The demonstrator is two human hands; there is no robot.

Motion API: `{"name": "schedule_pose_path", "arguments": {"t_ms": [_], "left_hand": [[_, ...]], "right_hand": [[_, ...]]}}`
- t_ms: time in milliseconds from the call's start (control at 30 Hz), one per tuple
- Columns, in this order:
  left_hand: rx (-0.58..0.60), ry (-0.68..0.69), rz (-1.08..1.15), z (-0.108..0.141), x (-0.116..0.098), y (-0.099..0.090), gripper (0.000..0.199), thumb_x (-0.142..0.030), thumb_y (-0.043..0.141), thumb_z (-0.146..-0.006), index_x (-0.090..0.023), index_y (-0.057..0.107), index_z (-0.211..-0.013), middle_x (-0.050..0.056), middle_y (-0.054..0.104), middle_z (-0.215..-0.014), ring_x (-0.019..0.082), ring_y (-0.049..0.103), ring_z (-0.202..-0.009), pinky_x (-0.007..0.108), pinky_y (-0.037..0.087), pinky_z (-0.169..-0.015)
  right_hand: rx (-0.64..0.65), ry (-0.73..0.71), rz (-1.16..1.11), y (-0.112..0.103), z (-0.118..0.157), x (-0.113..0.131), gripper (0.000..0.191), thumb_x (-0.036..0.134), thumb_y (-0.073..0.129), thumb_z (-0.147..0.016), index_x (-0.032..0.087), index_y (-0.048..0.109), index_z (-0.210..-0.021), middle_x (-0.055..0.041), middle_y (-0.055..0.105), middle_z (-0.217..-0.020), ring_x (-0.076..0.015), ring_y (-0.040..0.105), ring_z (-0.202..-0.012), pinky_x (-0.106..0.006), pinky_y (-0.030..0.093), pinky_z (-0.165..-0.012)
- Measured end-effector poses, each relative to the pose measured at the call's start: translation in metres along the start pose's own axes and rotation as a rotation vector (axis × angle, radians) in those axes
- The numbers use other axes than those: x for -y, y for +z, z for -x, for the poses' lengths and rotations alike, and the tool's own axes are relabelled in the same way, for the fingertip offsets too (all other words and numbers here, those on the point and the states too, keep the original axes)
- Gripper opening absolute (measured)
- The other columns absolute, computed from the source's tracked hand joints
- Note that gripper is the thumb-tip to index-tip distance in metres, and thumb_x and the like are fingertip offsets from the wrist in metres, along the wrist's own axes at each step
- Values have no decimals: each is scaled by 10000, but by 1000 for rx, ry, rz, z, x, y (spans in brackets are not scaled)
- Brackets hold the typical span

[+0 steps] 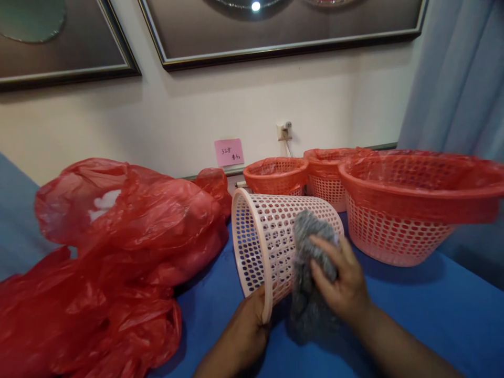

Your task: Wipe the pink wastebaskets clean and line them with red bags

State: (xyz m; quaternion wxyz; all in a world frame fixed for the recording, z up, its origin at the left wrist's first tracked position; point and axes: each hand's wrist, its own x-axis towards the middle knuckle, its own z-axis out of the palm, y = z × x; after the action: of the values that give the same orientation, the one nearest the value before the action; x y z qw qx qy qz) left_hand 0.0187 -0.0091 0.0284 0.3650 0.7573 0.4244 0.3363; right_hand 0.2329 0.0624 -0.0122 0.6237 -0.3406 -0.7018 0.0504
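A pale pink perforated plastic wastebasket [279, 220] lies tipped on its side above the blue table, its open mouth facing left. My left hand [250, 325] grips the lower part of its rim, with some fingers hidden inside the mouth. In my right hand [340, 273] is a bunched grey cloth [313, 236], pressed against the basket's outer wall near its base. The loose end of the cloth hangs below the basket and is blurred.
Three baskets lined with red bags stand behind and right: a small one [275, 176], another [328, 181] and a wide one [401, 231]. Filled red plastic bags [157, 226] heap at left on the blue table [397, 310]. A pink note [229, 152] and a socket [284, 132] are on the wall.
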Motion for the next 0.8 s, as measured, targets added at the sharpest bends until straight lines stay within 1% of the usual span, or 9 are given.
{"name": "schedule_pose_path", "arguments": {"t_ms": [100, 167, 267, 367, 467, 533, 600, 667, 800], "left_hand": [[27, -35, -43, 3, 3, -2, 478, -171, 526, -1028, -318, 653, -1465, 49, 687, -1492, 291, 549, -1476, 595, 344, -1283], [31, -56, -93, 7, 8, -2, 508, -192, 621, -968, -312, 652, -1461, 66, 665, -1518, 316, 547, -1475, 608, 343, -1278], [-70, -55, -23, 16, 18, 1, 596, -338, 728, -923, -258, 604, -1501, 120, 620, -1561, 352, 541, -1474, 606, 360, -1270], [-275, -31, 102, 23, 28, 2, 636, -500, 672, -979, -225, 549, -1539, 145, 621, -1555, 347, 560, -1461, 564, 409, -1253], [-465, -12, 70, 28, 31, 0, 542, -499, 599, -1033, -248, 571, -1513, 118, 658, -1519, 331, 601, -1423, 533, 447, -1234], [-495, 5, -2, 29, 30, -2, 467, -457, 561, -1059, -266, 605, -1483, 98, 685, -1488, 324, 621, -1400, 520, 465, -1222], [-430, 29, -73, 27, 27, -3, 427, -398, 532, -1072, -275, 620, -1472, 93, 692, -1478, 321, 635, -1381, 510, 491, -1198], [-309, 45, -143, 23, 23, -1, 428, -322, 524, -1063, -278, 616, -1479, 95, 680, -1492, 323, 638, -1374, 508, 510, -1177], [-53, 55, -170, 14, 13, 7, 511, -146, 597, -944, -284, 669, -1430, 80, 744, -1395, 317, 699, -1274, 485, 568, -1109]], "right_hand": [[-133, 299, 50, -4, -19, -27, 414, 348, 612, -960, 259, 693, -1356, -115, 670, -1307, -329, 645, -1273, -573, 508, -1140], [-134, 341, 23, -6, -25, -35, 412, 366, 605, -960, 252, 694, -1346, -107, 677, -1278, -314, 655, -1251, -558, 507, -1141], [-47, 258, 3, -2, -17, -26, 399, 328, 606, -963, 283, 689, -1351, -98, 652, -1278, -292, 671, -1214, -518, 548, -1097], [79, 164, -2, 7, -3, -9, 423, 268, 612, -952, 310, 673, -1369, -106, 598, -1379, -305, 649, -1276, -518, 569, -1080], [157, 122, -25, 14, 5, 0, 469, 226, 616, -931, 305, 650, -1392, -118, 562, -1451, -324, 631, -1322, -526, 585, -1068], [166, 110, -30, 15, 4, 0, 478, 214, 613, -929, 300, 640, -1399, -125, 565, -1446, -327, 637, -1318, -522, 597, -1053], [146, 85, -23, 12, 3, 1, 483, 209, 614, -934, 299, 629, -1408, -129, 565, -1435, -327, 641, -1311, -521, 600, -1050], [135, 9, -37, 9, 3, 4, 517, 195, 623, -930, 302, 606, -1435, -133, 550, -1437, -319, 653, -1290, -508, 606, -1042], [185, -269, -141, 2, 17, 20, 621, 163, 634, -886, 323, 573, -1483, -126, 439, -1546, -298, 663, -1269, -440, 635, -983]]}}
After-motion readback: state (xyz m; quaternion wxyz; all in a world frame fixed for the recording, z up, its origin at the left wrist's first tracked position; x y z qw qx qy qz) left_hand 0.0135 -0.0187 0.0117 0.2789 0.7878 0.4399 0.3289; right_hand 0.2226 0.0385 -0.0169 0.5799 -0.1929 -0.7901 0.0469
